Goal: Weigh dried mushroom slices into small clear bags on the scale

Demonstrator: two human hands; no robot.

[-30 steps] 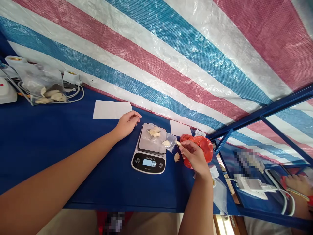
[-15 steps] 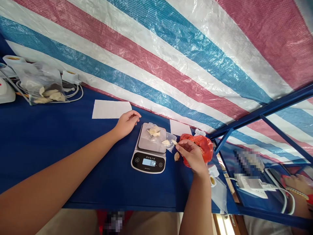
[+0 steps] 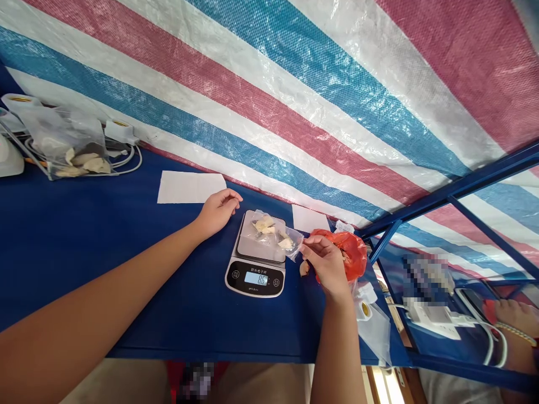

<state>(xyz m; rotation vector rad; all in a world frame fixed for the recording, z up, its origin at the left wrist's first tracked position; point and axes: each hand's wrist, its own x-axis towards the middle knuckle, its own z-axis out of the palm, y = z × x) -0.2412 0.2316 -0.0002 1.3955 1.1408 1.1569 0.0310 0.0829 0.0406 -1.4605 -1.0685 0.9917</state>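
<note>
Both arms bare in view, reaching forward. Left forearm (image 3: 113, 292) long, slanting from lower left corner up toward centre; wrist (image 3: 197, 229) nearly straight, in line with it. Left hand (image 3: 218, 212) relaxed, fingers loosely curled, thumb near them, thumb side upward. Right forearm (image 3: 340, 348) steeper, rising from bottom edge with slight leftward lean. Right wrist (image 3: 338, 296) bent, turning the hand inward to the left. Right hand (image 3: 323, 261): index and thumb tips drawn close together, pointing left; remaining fingers folded behind, partly hidden. Hands well apart, left one farther forward.
</note>
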